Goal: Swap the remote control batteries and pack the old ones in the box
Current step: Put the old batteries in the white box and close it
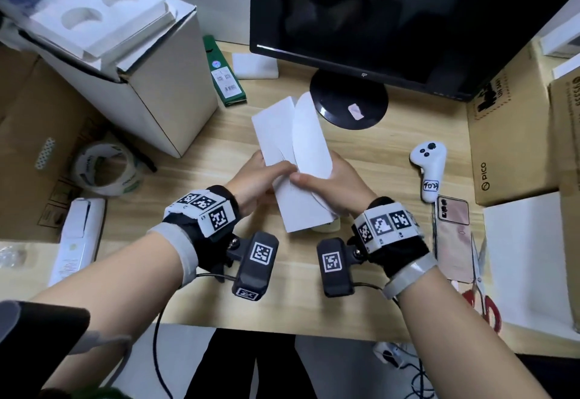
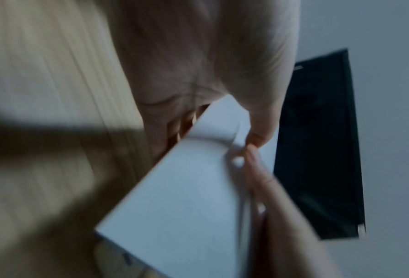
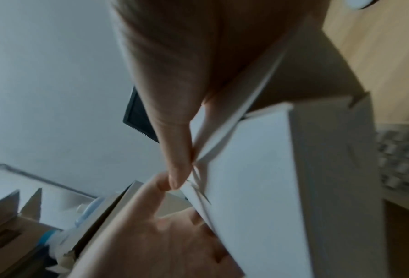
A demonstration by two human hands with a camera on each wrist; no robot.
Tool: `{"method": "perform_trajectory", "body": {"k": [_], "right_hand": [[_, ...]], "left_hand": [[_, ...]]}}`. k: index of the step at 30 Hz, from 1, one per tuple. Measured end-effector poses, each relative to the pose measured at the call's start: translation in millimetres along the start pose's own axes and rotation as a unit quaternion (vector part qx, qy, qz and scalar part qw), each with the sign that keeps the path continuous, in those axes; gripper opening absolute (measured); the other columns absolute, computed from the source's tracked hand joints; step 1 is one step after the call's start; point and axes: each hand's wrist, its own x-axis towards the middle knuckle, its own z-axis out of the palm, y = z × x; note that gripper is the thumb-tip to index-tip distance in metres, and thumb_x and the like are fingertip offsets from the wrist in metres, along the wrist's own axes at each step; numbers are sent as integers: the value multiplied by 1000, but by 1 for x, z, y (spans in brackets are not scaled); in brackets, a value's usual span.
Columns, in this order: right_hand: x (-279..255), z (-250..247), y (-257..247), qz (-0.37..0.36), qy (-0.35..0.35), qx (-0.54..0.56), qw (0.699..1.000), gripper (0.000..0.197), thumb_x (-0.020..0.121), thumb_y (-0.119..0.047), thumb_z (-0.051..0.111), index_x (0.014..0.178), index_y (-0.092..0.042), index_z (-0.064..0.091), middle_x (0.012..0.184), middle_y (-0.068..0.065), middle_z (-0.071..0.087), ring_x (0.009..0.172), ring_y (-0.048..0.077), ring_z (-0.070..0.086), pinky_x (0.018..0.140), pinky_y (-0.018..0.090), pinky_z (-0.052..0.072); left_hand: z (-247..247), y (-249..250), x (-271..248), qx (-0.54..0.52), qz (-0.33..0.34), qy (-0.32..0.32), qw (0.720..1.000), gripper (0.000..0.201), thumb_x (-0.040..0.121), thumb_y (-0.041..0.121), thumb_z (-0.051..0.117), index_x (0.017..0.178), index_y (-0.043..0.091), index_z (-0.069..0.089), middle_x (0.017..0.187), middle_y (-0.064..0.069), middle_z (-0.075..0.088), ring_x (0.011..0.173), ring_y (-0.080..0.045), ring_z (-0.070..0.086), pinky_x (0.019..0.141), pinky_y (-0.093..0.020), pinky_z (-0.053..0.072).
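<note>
I hold a long white cardboard box (image 1: 301, 207) over the middle of the desk, with its rounded flap (image 1: 310, 138) lifted on the right side. My left hand (image 1: 266, 175) grips the box's left edge, thumb on top. My right hand (image 1: 329, 185) grips the right side under the flap, and its thumb meets the left thumb on the top face. In the left wrist view, my left hand (image 2: 258, 129) pinches the box (image 2: 187, 188). The right wrist view has my right hand (image 3: 177, 169) on the box (image 3: 258, 188). The white remote (image 1: 428, 163) lies to the right. No batteries show.
A monitor stand (image 1: 348, 100) is just behind the box. A phone (image 1: 453, 235) and red-handled scissors (image 1: 480, 288) lie right of my right wrist. A tape roll (image 1: 103, 166) and open cartons (image 1: 141, 68) stand at the left, and a brown carton (image 1: 508, 134) at the right.
</note>
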Motion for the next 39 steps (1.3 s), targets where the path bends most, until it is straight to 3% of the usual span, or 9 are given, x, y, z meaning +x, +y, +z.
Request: {"method": "perform_trajectory", "body": {"k": [2,5,9,14,19,25,30,34,39], "right_hand": [[-1,4,5,15,-12,17,1000,70,66,-41,75,124,-12,48,122,5,63,109,18,62,90,32,52],[-1,7,15,48,-21,38,998,87,61,-54,73,131,-14,40,127,3,59,114,18,60,98,42,48],[-5,11,17,78,26,49,995,66,79,-30,69,134,-13,35,130,4,54,115,21,56,97,39,46],[-3,16,17,83,11,41,996,62,81,-27,63,134,-12,35,127,3,55,115,23,56,97,38,46],[-5,18,10,55,35,19,998,57,86,-20,58,135,-14,31,119,0,52,111,21,54,96,36,44],[-7,25,9,0,62,-16,998,58,91,-27,46,142,-22,18,135,2,48,116,22,51,97,36,41],[-7,37,4,21,27,219,975,52,98,-25,31,147,-30,15,149,4,37,132,20,42,111,39,33],[-6,27,6,31,-60,390,918,45,95,-13,40,137,-30,37,116,6,62,94,19,65,87,36,53],[-9,19,5,47,-108,356,927,38,93,-18,47,131,-27,48,109,6,64,92,19,64,77,30,57]], "left_hand": [[0,0,0,10,-19,18,1000,20,89,6,50,102,20,59,99,-4,69,86,-24,67,83,-45,55],[-1,-1,0,48,-22,16,998,20,89,5,50,99,21,59,98,-4,68,87,-24,67,79,-42,56],[-1,-5,-2,60,-18,17,998,21,90,5,52,86,26,53,87,3,66,76,-15,65,69,-31,55],[-2,-7,-6,73,6,-5,997,27,90,-1,52,83,26,53,65,13,69,51,4,65,48,-13,52],[-3,-9,-3,79,-11,-9,997,20,93,4,47,100,18,60,84,5,66,56,0,66,51,-13,52],[-5,-11,-2,12,-48,-14,999,33,91,3,41,120,9,56,96,-7,65,75,-20,63,65,-25,55],[-4,-4,0,-90,-38,-43,994,29,94,26,52,122,20,45,100,1,66,71,-5,71,58,-22,57],[-9,-4,1,-77,-33,-56,995,22,95,26,50,117,22,53,89,7,73,78,-7,72,61,-24,58],[-6,-12,3,-101,-56,-57,992,38,91,52,42,108,22,59,89,2,69,85,-16,67,77,-37,57]]}}
